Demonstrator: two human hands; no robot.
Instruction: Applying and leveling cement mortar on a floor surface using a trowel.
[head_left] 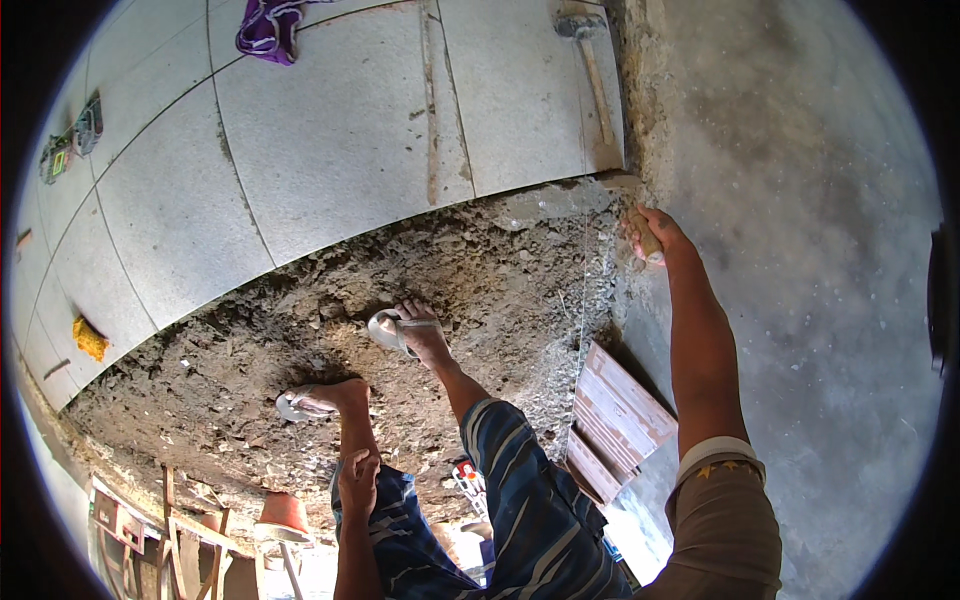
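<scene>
Brown sleeve (728, 505) leads to the right hand (668, 229), whose fingers close around a tan, handle-like object (648, 238) beside the grey cement surface (800, 250), near the tile corner; the left hand (357, 482) lies at the left knee, its fingers' state indeterminable. Outward lie broken rubble (500, 260), pale tiles (330, 130) and a mallet (600, 95). Loose footing beneath the sandals (384, 328) could plausibly shift, upsetting balance and jolting the grip.

2 things cut off, 1 obscured
Purple cloth (268, 34) ran past the upper edge, a dark object (938, 300) past the right rim; the right hand (668, 231) partly covered an unidentifiable brown object (645, 236).
</scene>
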